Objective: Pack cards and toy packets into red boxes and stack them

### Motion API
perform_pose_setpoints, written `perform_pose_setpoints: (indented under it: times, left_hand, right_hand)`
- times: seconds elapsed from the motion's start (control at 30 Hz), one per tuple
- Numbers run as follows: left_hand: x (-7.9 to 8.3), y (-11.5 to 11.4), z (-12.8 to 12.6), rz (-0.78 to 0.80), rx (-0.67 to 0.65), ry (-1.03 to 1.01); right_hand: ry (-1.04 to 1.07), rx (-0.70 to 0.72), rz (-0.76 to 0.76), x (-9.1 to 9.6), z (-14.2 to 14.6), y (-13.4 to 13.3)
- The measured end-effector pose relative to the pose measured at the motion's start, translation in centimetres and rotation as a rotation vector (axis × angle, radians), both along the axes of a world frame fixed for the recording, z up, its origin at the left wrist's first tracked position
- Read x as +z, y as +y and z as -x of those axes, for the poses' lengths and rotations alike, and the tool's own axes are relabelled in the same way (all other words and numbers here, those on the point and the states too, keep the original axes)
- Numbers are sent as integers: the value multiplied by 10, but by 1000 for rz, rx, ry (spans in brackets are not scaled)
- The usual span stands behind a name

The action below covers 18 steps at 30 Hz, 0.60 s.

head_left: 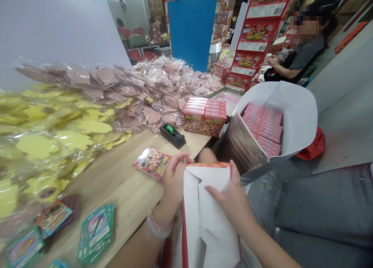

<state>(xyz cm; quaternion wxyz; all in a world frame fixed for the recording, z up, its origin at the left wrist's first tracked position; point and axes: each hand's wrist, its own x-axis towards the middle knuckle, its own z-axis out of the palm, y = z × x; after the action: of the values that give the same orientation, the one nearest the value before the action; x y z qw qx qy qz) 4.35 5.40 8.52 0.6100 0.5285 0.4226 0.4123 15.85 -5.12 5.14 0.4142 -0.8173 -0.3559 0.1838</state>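
While the left hand (175, 182) pinches the red rim (208, 165) and the right hand (229, 200) rests on the white flap (215, 205), apart, the carton (210, 237) stands at six o'clock. Thin card, judged light and floppy; best held at the rim.

Black tape dispenser (172, 135) (green roll (170, 130)), pink bagged packets (163, 100); yellow bagged packets (43, 143); seated co-worker (303, 54)

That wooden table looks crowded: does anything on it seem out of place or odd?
One thing stands out: a loose red card pack lies at an angle on the wooden table, apart from the neat block of red boxes farther along. Green-bordered cards also sit loosely near the table's edge.
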Motion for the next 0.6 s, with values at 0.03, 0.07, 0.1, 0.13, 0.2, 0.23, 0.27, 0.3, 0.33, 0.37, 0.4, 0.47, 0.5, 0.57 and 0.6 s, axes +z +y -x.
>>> perform_pose_setpoints:
  times: [0.03, 0.07, 0.1, 0.13, 0.2, 0.23, 0.27, 0.3, 0.33, 0.37, 0.4, 0.47, 0.5, 0.57, 0.6]
  left_hand:
    - [-2, 3, 0, -4, 12, -5]
    - [-5, 6, 2, -3, 7, -14]
    - [-9, 9, 5, -1, -11, -26]
    - [-13, 11, 11, 2, -40, -36]
    - [-22, 10, 29, 17, -127, -27]
    - [-26, 6, 40, 31, -182, -6]
    - [-29, 0, 53, 53, -241, 28]
    - [-31, -9, 65, 77, -294, 69]
    - [-31, -18, 76, 95, -334, 110]
    - [-30, -29, 85, 100, -354, 144]
    - [-28, -38, 91, 94, -353, 169]
    - [-22, -51, 96, 68, -324, 193]
    - [-19, -55, 95, 58, -315, 184]
    - [-14, -55, 91, 64, -323, 141]
    - [-12, -53, 88, 71, -340, 125]
  right_hand:
    - [4, 11, 7, -1, 0, 1]
    - [25, 27, 9, -2, 0, 1]
    - [61, 47, 3, -3, 0, 2]
    - [116, 65, -14, -4, -1, 2]
    - [345, 113, -72, -5, -3, 0]
    - [518, 143, -101, -5, -4, -1]
    - [707, 170, -121, -5, -5, -2]
    - [890, 191, -131, -5, -5, -3]
    - [1044, 202, -134, -5, -4, -4]
    - [1157, 204, -130, -4, -3, -5]
    - [1232, 198, -121, -3, -2, -4]
    - [1335, 191, -99, -1, 1, -2]
    - [1378, 195, -83, 0, 3, 0]
    - [1443, 210, -60, 4, 3, 4]
    - [1462, 222, -61, 7, 2, 5]
